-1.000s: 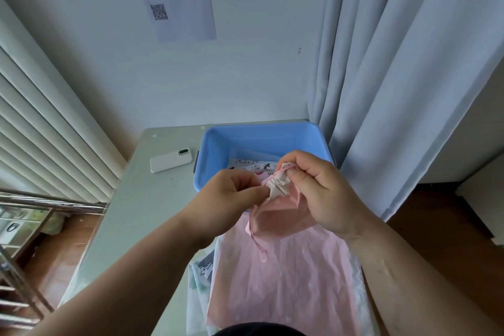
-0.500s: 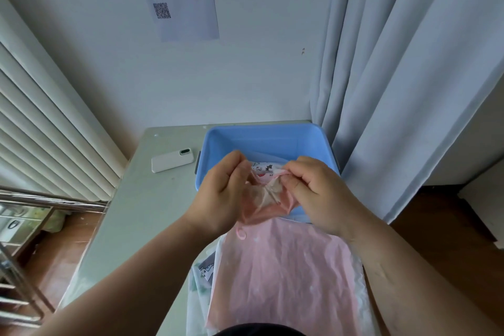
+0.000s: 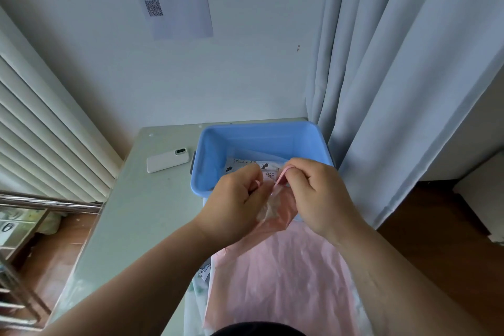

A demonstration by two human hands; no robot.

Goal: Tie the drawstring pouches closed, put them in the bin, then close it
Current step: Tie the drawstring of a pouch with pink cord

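Pale grey curtains (image 3: 395, 90) hang in soft folds beside the table (image 3: 141, 213), smooth and greenish, where a blue plastic bin (image 3: 261, 128) stands open, rounded at its corners, with a printed pouch (image 3: 245, 166) lying flat inside. Nearer the person lies a crinkly pink pile (image 3: 281, 281) of thin film pouches. Above it, at the bin's near rim, the pink pouch (image 3: 275, 207) is bunched at its neck between both hands. The left hand (image 3: 237, 204) curls round one end of the drawstring (image 3: 281, 179) and the right hand (image 3: 316, 194) pinches the other. I'd worry the slick cord slips from the fingers before the knot bites, or a hard tug tears the flimsy film.
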